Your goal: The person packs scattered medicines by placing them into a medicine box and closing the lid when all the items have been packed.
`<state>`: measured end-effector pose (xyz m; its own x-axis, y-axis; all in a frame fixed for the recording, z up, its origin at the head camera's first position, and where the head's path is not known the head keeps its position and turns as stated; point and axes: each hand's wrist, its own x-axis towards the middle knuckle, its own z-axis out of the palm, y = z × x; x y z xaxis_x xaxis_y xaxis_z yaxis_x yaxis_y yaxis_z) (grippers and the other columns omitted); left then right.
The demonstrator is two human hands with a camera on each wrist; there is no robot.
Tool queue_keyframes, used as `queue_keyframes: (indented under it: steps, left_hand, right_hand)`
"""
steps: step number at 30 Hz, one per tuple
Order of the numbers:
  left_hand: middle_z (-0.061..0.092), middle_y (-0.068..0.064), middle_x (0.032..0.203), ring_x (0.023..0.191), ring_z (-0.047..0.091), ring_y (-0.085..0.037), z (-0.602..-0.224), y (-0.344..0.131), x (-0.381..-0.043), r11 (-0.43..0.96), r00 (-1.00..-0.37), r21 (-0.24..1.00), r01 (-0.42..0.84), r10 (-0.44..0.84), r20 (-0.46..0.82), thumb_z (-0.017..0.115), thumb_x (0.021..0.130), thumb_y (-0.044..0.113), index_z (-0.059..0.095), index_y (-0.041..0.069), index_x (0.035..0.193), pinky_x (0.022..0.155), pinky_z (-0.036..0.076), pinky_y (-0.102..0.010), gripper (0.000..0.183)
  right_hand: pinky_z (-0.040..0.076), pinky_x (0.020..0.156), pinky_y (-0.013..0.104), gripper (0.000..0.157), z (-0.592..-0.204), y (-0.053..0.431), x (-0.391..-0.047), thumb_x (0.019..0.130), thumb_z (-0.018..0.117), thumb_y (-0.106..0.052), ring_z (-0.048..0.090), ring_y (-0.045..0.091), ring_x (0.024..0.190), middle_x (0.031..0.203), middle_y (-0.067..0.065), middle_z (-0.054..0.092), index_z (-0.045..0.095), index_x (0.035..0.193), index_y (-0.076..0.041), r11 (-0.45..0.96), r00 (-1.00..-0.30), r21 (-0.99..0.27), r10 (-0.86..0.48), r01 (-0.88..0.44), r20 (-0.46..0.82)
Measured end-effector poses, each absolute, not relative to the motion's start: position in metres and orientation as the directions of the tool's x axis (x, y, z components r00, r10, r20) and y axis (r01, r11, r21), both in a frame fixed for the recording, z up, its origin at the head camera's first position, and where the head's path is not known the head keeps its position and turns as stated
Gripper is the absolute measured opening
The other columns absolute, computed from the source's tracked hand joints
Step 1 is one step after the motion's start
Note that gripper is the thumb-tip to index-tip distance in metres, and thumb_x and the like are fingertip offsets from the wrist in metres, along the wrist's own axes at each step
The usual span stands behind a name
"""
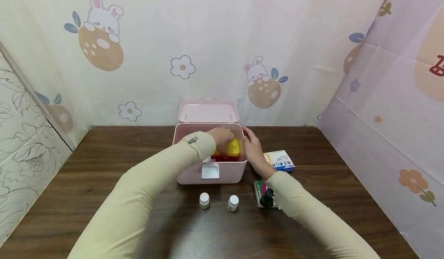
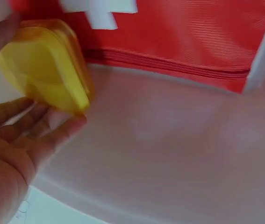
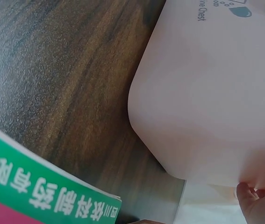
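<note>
Left hand (image 1: 222, 137) pinches a yellow plastic case (image 2: 43, 65), thumb on one edge, fingertips on the opposite; case is inside the pink medicine chest (image 1: 227, 174), beside a red zippered pouch (image 2: 169, 37) with white cross; right hand (image 1: 254, 153) touches the chest's wall at 3 o'clock, cannot tell if its fingers curl over the rim; lid (image 1: 209, 111) stands open at 12 o'clock; around the chest: white-and-blue carton (image 1: 280, 159) just past 3, green-and-magenta carton (image 1: 258, 193) near 4, white pill bottles (image 1: 233, 203) at 5 and 6; all on the dark wood tabletop (image 1: 329, 174).
</note>
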<state>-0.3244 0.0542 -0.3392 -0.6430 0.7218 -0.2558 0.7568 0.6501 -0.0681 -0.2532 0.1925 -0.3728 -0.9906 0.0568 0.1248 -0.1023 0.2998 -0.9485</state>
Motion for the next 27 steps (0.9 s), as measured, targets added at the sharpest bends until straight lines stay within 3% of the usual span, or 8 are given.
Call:
queue_keyframes:
  steps: [6,11,18,27]
  left_hand:
    - [0.067,-0.002,0.097,0.082,0.058,-0.02,-0.357,0.056,-0.328,0.646,-0.634,-0.064,0.761,0.719,-0.285,0.081,0.082,0.03,0.072,0.008,0.109,0.079,0.052,-0.03,0.036]
    - [0.068,-0.003,0.1,0.08,0.057,-0.017,-0.356,0.059,-0.326,0.645,-0.635,-0.091,0.759,0.702,-0.323,0.077,0.087,0.028,0.072,0.009,0.108,0.076,0.052,-0.029,0.028]
    - [0.07,-0.006,0.104,0.084,0.06,-0.019,-0.357,0.059,-0.324,0.632,-0.631,-0.112,0.767,0.71,-0.313,0.073,0.089,0.022,0.073,0.007,0.112,0.081,0.054,-0.031,0.027]
    - [0.06,-0.011,0.127,0.109,0.057,-0.023,-0.359,0.06,-0.325,0.583,-0.608,-0.186,0.791,0.715,-0.346,0.077,0.088,0.03,0.068,0.008,0.128,0.098,0.05,-0.035,0.047]
  right_hand:
    - [0.035,0.113,0.049,0.045,-0.375,0.193,-0.253,0.107,0.034,-0.004,0.044,0.037,0.133,0.149,0.024,0.043,0.036,0.151,0.004,0.279,-0.991,-0.954,0.054,-0.105,0.125]
    - [0.033,0.114,0.047,0.045,-0.374,0.194,-0.253,0.107,0.035,-0.006,0.043,0.036,0.135,0.151,0.022,0.042,0.035,0.152,0.002,0.284,-0.992,-0.954,0.053,-0.094,0.113]
    - [0.033,0.115,0.046,0.046,-0.373,0.193,-0.254,0.107,0.035,-0.006,0.043,0.035,0.135,0.15,0.022,0.042,0.035,0.152,0.002,0.287,-0.991,-0.953,0.051,-0.1,0.12]
    - [0.032,0.115,0.047,0.047,-0.374,0.194,-0.253,0.107,0.035,-0.007,0.041,0.036,0.137,0.152,0.021,0.04,0.034,0.153,0.002,0.277,-0.994,-0.957,0.048,-0.085,0.102]
